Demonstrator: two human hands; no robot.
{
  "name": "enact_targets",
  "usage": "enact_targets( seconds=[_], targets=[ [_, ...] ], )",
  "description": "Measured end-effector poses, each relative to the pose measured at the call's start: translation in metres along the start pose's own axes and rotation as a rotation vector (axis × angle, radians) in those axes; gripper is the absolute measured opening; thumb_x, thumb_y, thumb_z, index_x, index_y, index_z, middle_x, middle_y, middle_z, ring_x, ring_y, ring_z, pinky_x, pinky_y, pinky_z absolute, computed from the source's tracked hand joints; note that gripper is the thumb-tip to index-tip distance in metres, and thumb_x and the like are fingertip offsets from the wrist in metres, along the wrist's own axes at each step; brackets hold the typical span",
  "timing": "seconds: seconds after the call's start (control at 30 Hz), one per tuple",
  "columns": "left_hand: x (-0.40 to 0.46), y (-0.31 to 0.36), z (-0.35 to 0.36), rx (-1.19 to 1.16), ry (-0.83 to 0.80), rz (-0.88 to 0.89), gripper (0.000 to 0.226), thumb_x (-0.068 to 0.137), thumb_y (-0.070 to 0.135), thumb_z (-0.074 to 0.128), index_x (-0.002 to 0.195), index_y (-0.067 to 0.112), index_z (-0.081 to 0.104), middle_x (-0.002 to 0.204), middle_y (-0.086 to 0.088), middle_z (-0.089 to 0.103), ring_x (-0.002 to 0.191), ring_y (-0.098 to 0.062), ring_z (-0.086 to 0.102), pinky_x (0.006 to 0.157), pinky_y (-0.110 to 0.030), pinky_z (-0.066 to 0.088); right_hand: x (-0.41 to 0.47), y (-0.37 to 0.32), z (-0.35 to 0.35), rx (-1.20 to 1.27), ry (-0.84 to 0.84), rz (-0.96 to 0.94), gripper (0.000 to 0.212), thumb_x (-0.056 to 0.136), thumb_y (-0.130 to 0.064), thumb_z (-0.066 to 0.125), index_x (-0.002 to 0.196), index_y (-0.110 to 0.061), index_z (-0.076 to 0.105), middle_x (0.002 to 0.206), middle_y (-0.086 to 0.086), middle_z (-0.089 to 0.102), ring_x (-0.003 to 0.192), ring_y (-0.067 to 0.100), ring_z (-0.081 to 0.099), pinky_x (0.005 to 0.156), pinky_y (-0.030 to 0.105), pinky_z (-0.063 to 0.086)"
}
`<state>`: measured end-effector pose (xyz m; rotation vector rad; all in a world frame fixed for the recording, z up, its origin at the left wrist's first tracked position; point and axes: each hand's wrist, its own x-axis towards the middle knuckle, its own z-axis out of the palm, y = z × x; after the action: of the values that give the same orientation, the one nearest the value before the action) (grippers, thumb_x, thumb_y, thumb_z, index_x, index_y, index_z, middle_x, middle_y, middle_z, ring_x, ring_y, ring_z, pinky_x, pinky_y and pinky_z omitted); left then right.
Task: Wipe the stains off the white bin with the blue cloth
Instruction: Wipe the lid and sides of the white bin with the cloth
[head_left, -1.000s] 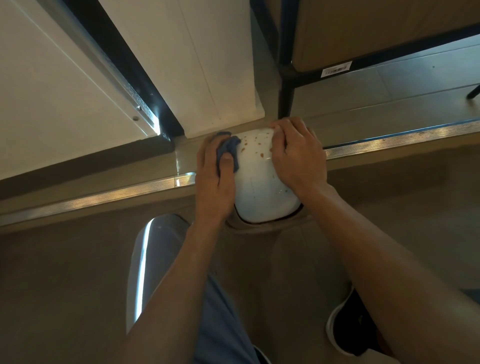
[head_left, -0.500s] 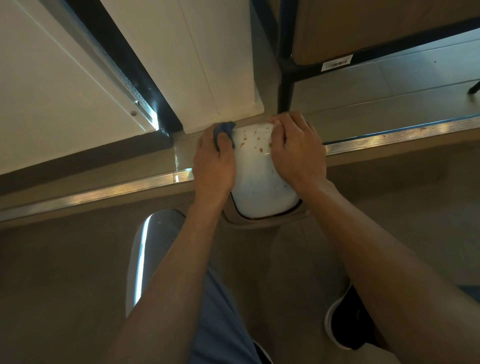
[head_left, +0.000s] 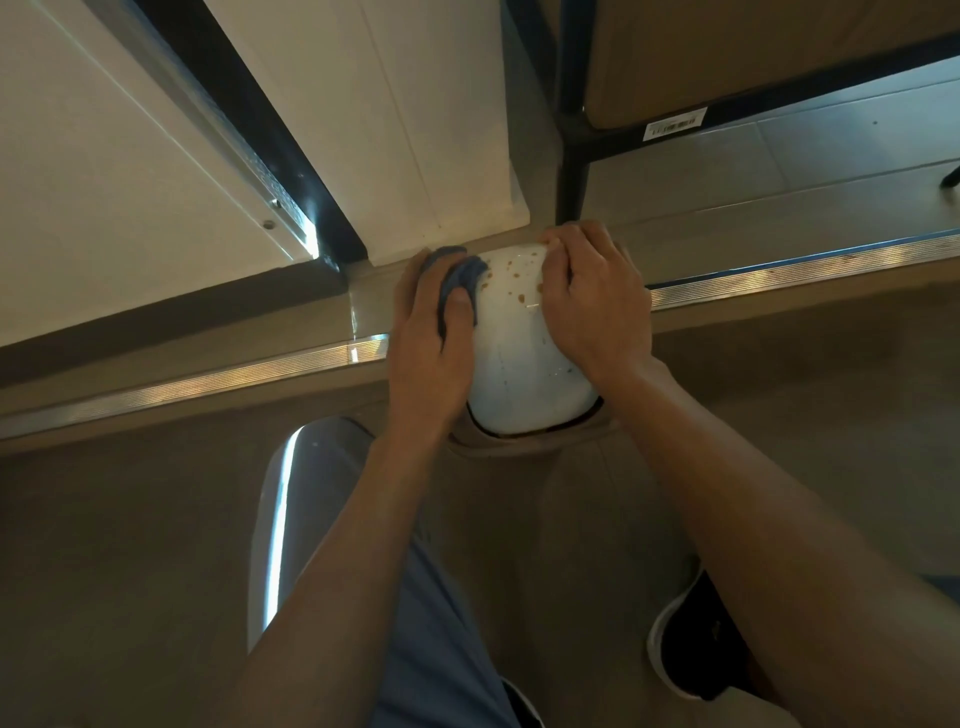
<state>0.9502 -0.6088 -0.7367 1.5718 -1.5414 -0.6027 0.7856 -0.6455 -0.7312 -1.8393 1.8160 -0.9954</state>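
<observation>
This looks like a room inside a home or flat, at a doorway threshold. A ribbed metal threshold strip (head_left: 779, 265) runs across the floor, dividing a brownish floor (head_left: 130, 545) nearer the person from grey floor tiles (head_left: 831, 150) on the far side. A white door (head_left: 374, 119) stands beside a dark door frame (head_left: 270, 130), with a metal rail (head_left: 234, 135) along a white panel. Beyond the strip, a black metal shelf frame (head_left: 571, 156) carries a cardboard box (head_left: 727, 52) with a barcode label (head_left: 675, 127), which suggests a storage or utility corner. Whether it is a house or a small workplace cannot be told for sure.
</observation>
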Motion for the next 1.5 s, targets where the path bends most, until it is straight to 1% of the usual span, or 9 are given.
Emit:
enact_targets(
  seconds=[0.23, 0.43, 0.63, 0.73, 0.9, 1.07, 1.23, 1.43, 1.5],
  targets=[
    [0.016, 0.014, 0.009, 0.006, 0.095, -0.203, 0.035, 0.106, 0.032, 0.034, 0.13, 0.031, 0.06, 0.126, 0.008, 0.061, 0.119, -0.01, 0.055, 0.105, -0.041, 0.047, 0.0, 0.0, 0.0, -0.008, -0.025, -0.001, 0.034, 0.104, -0.033, 0.034, 0.121, -0.02, 0.061, 0.125, -0.002, 0.057, 0.112, 0.019, 0.056, 0.084, 0.037, 0.049],
    [-0.041, 0.006, 0.004, 0.068, 0.03, -0.04, 0.046, 0.109, 0.026, 0.041, 0.155, 0.023, 0.036, 0.166, -0.006, 0.021, 0.131, 0.029, 0.02, 0.097, 0.009, 0.021, 0.0, 0.001, 0.002, -0.009, -0.01, -0.011, 0.036, 0.103, -0.034, 0.033, 0.121, -0.019, 0.061, 0.124, 0.0, 0.058, 0.11, 0.02, 0.057, 0.081, 0.034, 0.049],
    [-0.004, 0.015, 0.007, -0.021, 0.134, -0.232, 0.041, 0.108, 0.033, 0.039, 0.148, 0.027, 0.047, 0.148, 0.003, 0.049, 0.129, -0.004, 0.047, 0.107, -0.017, 0.038, 0.001, 0.002, 0.001, -0.018, -0.027, -0.015, 0.034, 0.105, -0.032, 0.034, 0.122, -0.018, 0.061, 0.125, 0.001, 0.057, 0.112, 0.021, 0.056, 0.082, 0.034, 0.048],
    [-0.024, 0.018, 0.005, 0.064, 0.077, -0.089, 0.042, 0.109, 0.031, 0.042, 0.151, 0.028, 0.043, 0.162, -0.001, 0.03, 0.135, 0.008, 0.036, 0.095, 0.007, 0.026, 0.001, 0.001, 0.001, -0.007, -0.021, -0.012, 0.035, 0.104, -0.033, 0.033, 0.122, -0.019, 0.06, 0.125, 0.0, 0.058, 0.111, 0.02, 0.056, 0.083, 0.036, 0.05],
    [-0.042, 0.004, -0.001, 0.062, 0.016, -0.02, 0.042, 0.109, 0.025, 0.042, 0.151, 0.022, 0.044, 0.166, -0.005, 0.022, 0.131, 0.026, 0.025, 0.096, 0.006, 0.029, 0.0, 0.002, 0.001, -0.024, -0.037, -0.021, 0.036, 0.104, -0.034, 0.033, 0.123, -0.02, 0.06, 0.126, 0.0, 0.057, 0.113, 0.02, 0.055, 0.082, 0.031, 0.044],
    [0.0, 0.018, 0.006, 0.057, 0.086, -0.115, 0.039, 0.108, 0.031, 0.04, 0.146, 0.028, 0.05, 0.154, 0.0, 0.043, 0.134, -0.009, 0.045, 0.104, -0.014, 0.041, 0.003, 0.003, 0.001, -0.027, -0.027, -0.01, 0.034, 0.104, -0.033, 0.033, 0.122, -0.02, 0.06, 0.125, -0.001, 0.057, 0.111, 0.02, 0.056, 0.083, 0.037, 0.049],
    [-0.047, 0.001, 0.002, 0.058, -0.008, 0.023, 0.043, 0.108, 0.031, 0.044, 0.152, 0.029, 0.042, 0.169, 0.003, 0.013, 0.144, 0.007, 0.024, 0.105, -0.003, 0.031, 0.001, 0.002, 0.002, -0.024, -0.024, -0.023, 0.034, 0.104, -0.033, 0.033, 0.121, -0.019, 0.059, 0.124, 0.0, 0.057, 0.11, 0.021, 0.057, 0.083, 0.038, 0.051],
    [0.0, 0.015, 0.01, -0.07, 0.112, -0.232, 0.044, 0.11, 0.029, 0.037, 0.153, 0.024, 0.04, 0.157, 0.003, 0.041, 0.141, -0.007, 0.039, 0.118, -0.026, 0.033, 0.0, 0.0, 0.003, -0.021, -0.013, 0.002, 0.034, 0.105, -0.032, 0.034, 0.122, -0.02, 0.06, 0.125, -0.001, 0.056, 0.111, 0.02, 0.056, 0.082, 0.039, 0.052],
    [-0.012, 0.018, 0.012, -0.012, 0.121, -0.171, 0.045, 0.11, 0.031, 0.036, 0.155, 0.027, 0.036, 0.161, 0.003, 0.032, 0.144, -0.006, 0.035, 0.112, -0.014, 0.031, -0.001, -0.001, 0.003, -0.026, -0.005, -0.003, 0.034, 0.104, -0.033, 0.033, 0.121, -0.019, 0.059, 0.125, 0.0, 0.056, 0.109, 0.021, 0.056, 0.081, 0.041, 0.052]
  ],
)
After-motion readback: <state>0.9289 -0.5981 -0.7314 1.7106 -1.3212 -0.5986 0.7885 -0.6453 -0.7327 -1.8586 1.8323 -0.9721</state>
